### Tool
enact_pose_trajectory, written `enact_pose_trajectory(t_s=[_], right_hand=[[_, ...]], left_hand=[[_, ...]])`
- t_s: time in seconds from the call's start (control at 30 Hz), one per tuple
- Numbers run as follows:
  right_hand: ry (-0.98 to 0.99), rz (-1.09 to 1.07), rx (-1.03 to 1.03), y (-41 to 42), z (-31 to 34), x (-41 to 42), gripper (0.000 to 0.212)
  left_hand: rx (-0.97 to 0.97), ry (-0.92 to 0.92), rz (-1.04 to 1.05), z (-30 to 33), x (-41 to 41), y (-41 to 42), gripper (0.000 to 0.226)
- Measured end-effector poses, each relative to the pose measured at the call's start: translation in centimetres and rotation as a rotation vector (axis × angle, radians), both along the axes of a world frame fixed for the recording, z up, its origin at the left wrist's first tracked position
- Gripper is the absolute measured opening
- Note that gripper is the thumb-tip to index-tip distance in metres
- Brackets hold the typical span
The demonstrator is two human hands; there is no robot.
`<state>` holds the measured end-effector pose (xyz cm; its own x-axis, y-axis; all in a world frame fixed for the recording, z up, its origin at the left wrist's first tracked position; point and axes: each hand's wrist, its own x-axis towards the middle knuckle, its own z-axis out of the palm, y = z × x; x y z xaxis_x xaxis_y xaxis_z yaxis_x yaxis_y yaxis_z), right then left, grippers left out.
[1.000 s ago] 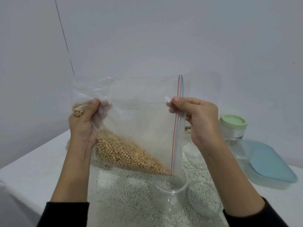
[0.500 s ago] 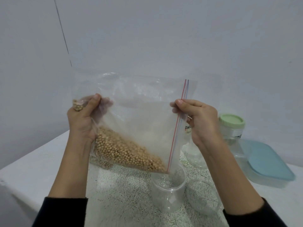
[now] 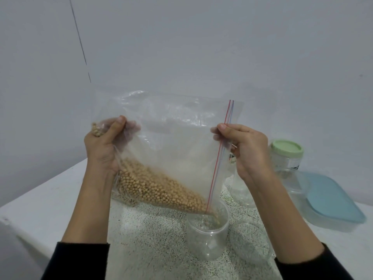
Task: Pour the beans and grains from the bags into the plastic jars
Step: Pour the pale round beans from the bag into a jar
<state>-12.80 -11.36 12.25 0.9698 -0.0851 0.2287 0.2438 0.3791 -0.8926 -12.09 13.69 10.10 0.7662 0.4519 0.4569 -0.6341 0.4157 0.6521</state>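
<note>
The clear zip bag (image 3: 171, 150) is held tilted above the table (image 3: 40, 211), its sealed bottom raised at the left and its zip edge lowered at the right. The left hand (image 3: 101, 150) is closed on the bunched bottom corner, with a few beans trapped in the fold. The right hand (image 3: 244, 148) pinches the zip strip between thumb and fingers. Compared with one second ago, the bag has been tipped more steeply, and the beans (image 3: 159, 188) have slid down to the lowest corner of the mouth. That corner now sits just over the rim of the open plastic jar (image 3: 207, 239), and the first beans are seen dropping into it; earlier none had left the bag. The pour is therefore judged as just started, with nearly all beans still in the bag. A second jar with a green lid (image 3: 286, 148) stands capped behind the right hand, beside a blue-lidded container (image 3: 333, 201). Spillage past the narrow jar rim is judged the main risk.
</note>
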Motion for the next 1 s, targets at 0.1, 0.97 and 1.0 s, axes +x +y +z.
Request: enact_pose_trajectory(t_s=[0.1,0.97,1.0], right_hand=[[0.013,-0.001,0.008,-0.05,-0.21,0.04,0.003],[0.041,0.013,-0.008,-0.42,-0.45,0.03,0.001],[0.039,0.014,-0.009,-0.42,-0.38,0.04,0.001]], left_hand=[[0.000,0.004,0.006,-0.08,-0.09,-0.20,0.030],[0.056,-0.012,0.021,-0.35,0.12,-0.31,0.037],[0.057,-0.013,0.022,-0.34,0.10,-0.25,0.036]])
